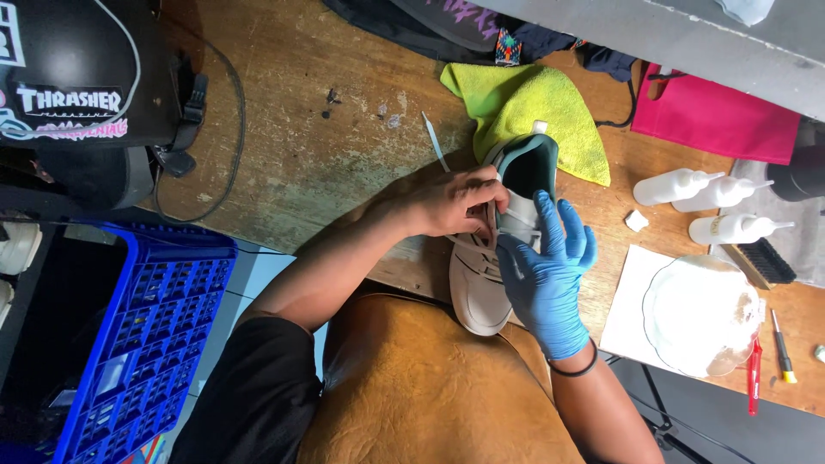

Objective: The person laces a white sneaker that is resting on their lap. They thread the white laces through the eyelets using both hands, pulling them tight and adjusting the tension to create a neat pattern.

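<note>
Tan leather apron (pixel 430 387) over the lap sits closest to the camera, with a white sneaker (pixel 490 266) resting toe-down on it and its heel end leaning toward the wooden counter (pixel 301 146). Left hand (pixel 455 202), bare, is pinched shut on the sneaker's upper near the tongue and laces. Right hand (pixel 546 266), in a blue glove, is wrapped around the sneaker's side, fingers closed on it. The two hands sit just beside each other on the shoe.

Risks, as a judgement: the sneaker is only propped on the lap, so a loose grip could let it slide off the apron to the floor. Tugging hard at the laces could tear an eyelet. A thin white strip (pixel 434 142) lies just beyond the left hand and could get swept off the counter.

Containers: three white squeeze bottles (pixel 705 206) lie on their sides at the right, nozzles pointing right, contents not visible; lying flat, they may leak if their tips are open. White plate (pixel 696 314) on a paper sheet holds brownish residue at its edge. Blue plastic crate (pixel 146 318) at the left, contents hard to tell. Yellow cloth (pixel 533 112) is under the heel end, black brush (pixel 765 262) beside the bottles, black helmet (pixel 77 77) at top left.
</note>
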